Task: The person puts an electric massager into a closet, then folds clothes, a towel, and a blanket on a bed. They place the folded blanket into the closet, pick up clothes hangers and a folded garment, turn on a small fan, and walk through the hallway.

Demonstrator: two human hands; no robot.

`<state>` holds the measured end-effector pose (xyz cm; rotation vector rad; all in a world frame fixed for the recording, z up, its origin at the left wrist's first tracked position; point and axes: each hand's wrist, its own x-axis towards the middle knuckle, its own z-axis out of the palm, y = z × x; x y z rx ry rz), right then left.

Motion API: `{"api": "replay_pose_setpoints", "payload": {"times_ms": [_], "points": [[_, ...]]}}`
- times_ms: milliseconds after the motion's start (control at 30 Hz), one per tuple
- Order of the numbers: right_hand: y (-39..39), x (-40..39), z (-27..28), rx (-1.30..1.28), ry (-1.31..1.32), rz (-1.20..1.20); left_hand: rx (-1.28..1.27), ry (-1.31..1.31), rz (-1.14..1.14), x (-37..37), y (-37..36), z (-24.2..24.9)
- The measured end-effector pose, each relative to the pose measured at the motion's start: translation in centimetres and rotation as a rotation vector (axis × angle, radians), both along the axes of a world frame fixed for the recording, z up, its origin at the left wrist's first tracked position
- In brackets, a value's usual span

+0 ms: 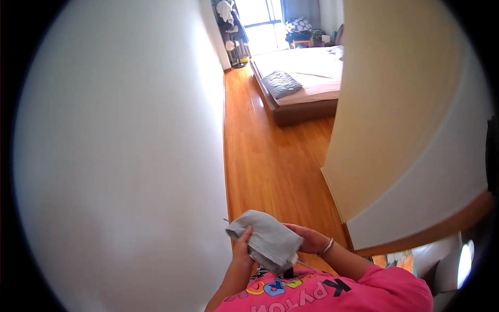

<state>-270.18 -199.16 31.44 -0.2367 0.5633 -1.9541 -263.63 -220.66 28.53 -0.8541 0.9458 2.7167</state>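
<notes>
A folded light grey cloth (pixel 267 235), perhaps a garment, is held in front of my chest between both hands. My left hand (pixel 242 244) grips its left side, with the thumb lying on top of the fabric. At its right edge is my right hand (pixel 311 240), closed on the cloth with the fingers partly hidden behind it. A silver bangle (pixel 326 247) circles my right wrist. Below the cloth shows the pink shirt (pixel 338 294) I wear, with coloured letters on it.
A white wall (pixel 130 156) runs close along my left; a yellowish wall corner (pixel 384 104) stands to the right. Wooden floor (pixel 275 161) leads between them to a bed (pixel 306 112) with a grey folded item (pixel 281 84) on it. A clothes rack (pixel 234 36) stands by the window.
</notes>
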Motion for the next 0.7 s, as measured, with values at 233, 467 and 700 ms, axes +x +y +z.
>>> {"api": "replay_pose_setpoints", "payload": {"times_ms": [233,467,700], "points": [[-8.5,-20.0,-6.8,0.302,0.015,-0.259,0.03,-0.013,0.2,-23.3,-4.9,-4.5],[-9.0,-42.1,0.8,0.294,-0.176,-0.541,0.045,-0.091,0.089,-41.8,-15.2,-5.7],[-8.4,-66.6,-4.6,0.392,-0.094,-0.715,-0.612,0.243,0.133,-52.7,-21.6,2.9]]}}
